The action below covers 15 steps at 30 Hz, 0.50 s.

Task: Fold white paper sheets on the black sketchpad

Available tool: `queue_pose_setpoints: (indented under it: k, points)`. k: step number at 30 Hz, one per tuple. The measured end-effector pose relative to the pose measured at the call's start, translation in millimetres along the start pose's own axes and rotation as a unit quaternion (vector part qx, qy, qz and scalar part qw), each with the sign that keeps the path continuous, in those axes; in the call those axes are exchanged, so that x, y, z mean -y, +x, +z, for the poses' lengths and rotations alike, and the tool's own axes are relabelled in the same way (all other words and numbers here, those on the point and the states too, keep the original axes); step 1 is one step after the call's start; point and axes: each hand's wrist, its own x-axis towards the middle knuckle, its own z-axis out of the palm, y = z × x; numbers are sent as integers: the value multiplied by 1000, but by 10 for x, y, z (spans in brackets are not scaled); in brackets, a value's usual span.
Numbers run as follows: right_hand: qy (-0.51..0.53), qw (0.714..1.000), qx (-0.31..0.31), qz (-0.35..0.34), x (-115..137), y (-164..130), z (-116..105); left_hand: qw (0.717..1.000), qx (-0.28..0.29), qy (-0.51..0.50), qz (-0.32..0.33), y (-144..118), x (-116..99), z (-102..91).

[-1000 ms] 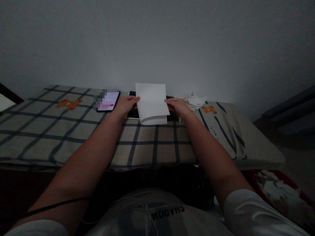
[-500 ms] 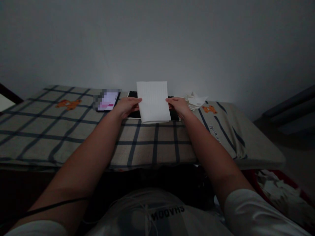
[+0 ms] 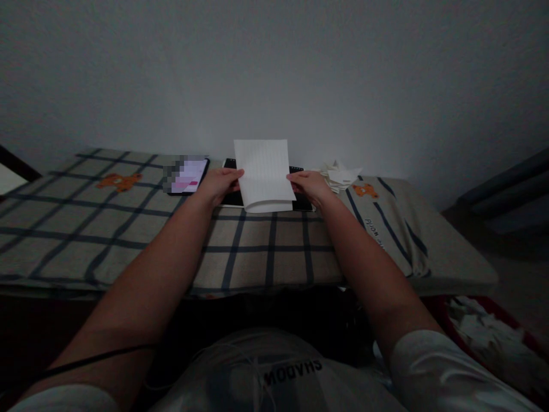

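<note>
A white lined sheet of paper (image 3: 263,171) stands nearly upright between both hands, its bottom edge curled toward me. My left hand (image 3: 221,184) pinches the sheet's left edge and my right hand (image 3: 309,185) pinches its right edge. Under the sheet lies a dark flat notebook or pad (image 3: 234,197) on the checked cloth, mostly hidden by the paper and my hands.
A lit phone (image 3: 189,175) lies left of my left hand. A heap of folded white paper pieces (image 3: 341,174) sits to the right by the wall. The table carries a checked cloth with bear prints (image 3: 120,217). A red bin of paper scraps (image 3: 484,332) stands low right.
The sheet's lower part flattened out and then curled toward me again while the top edge rose slightly. Both hands kept their grip at the sheet's sides.
</note>
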Motion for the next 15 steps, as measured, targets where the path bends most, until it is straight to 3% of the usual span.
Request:
queue_pose_setpoints:
  k: [10,15]
  points:
    - [-23,997,-66,-37,38,-33,27,996,74,-9,-48,-6,-18,-2]
    - [20,1000,-16,-12,15,-22,-3,999,27,12,-33,-41,-26,14]
